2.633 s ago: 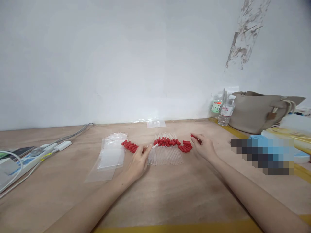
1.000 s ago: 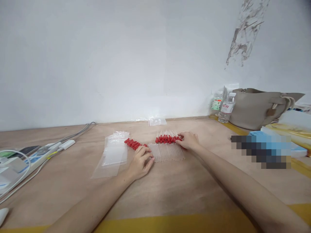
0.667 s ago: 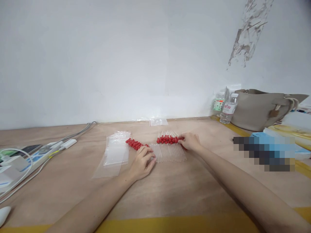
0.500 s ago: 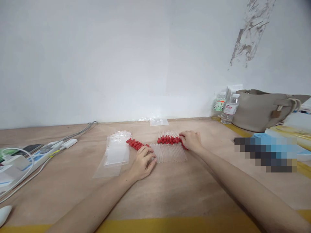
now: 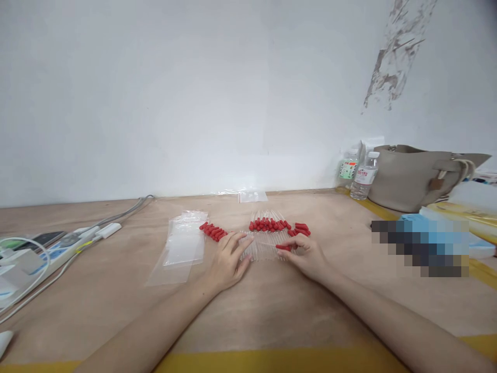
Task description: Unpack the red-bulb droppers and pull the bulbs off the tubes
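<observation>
A row of clear glass dropper tubes (image 5: 267,247) lies in the middle of the wooden table (image 5: 248,305). Behind it are assembled droppers with red bulbs (image 5: 268,225). Loose red rubber bulbs sit in a left pile (image 5: 213,231) and a right pile (image 5: 301,228). My right hand (image 5: 306,255) pinches one red bulb (image 5: 283,247) at the front of the tube row. My left hand (image 5: 227,259) rests with curled fingers on the left end of the tubes, its fingertips on a tube (image 5: 247,241).
Clear zip bags (image 5: 179,247) lie left of the bulbs, a small one (image 5: 252,196) by the wall. A power strip with cables (image 5: 54,248) is far left. Two water bottles (image 5: 362,176), a beige handbag (image 5: 415,176) and blue items stand right.
My right hand has left the right bulb pile and come toward me to the front of the tubes with one red bulb. My left hand stays on the tubes' left end.
</observation>
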{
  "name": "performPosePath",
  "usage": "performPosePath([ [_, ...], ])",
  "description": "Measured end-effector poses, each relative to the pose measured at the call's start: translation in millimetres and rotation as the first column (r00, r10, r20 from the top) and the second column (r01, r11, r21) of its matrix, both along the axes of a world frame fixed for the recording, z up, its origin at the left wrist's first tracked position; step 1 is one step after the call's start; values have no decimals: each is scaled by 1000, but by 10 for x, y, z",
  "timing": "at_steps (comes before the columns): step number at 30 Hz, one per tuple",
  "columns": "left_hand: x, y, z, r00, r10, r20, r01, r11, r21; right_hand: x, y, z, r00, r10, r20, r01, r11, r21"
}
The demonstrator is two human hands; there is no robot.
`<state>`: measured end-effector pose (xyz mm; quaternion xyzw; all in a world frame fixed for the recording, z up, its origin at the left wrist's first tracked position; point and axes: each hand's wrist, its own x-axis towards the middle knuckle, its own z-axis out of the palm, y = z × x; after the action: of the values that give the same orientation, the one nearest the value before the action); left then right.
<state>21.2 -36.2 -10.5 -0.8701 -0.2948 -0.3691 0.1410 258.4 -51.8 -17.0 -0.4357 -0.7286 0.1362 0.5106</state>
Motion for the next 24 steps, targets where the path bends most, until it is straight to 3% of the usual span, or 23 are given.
performPosePath([
  [9, 133, -9, -20, 997, -17, -78, 19, 999, 35, -59, -115, 8, 993, -58, 105, 34, 977, 212],
  [17, 177, -28, 4, 999, 14, -47, -4, 975, 224, -145, -145, -18, 976, -33, 215, -8, 982, 189],
  [21, 188, -28, 10, 996, -6, -85, 28, 967, 253, -208, -164, 3, 957, -30, 288, -24, 983, 183],
  [24, 189, -30, -11, 993, -11, -119, 42, 965, 259, -244, -167, 14, 926, -69, 372, -29, 967, 252],
])
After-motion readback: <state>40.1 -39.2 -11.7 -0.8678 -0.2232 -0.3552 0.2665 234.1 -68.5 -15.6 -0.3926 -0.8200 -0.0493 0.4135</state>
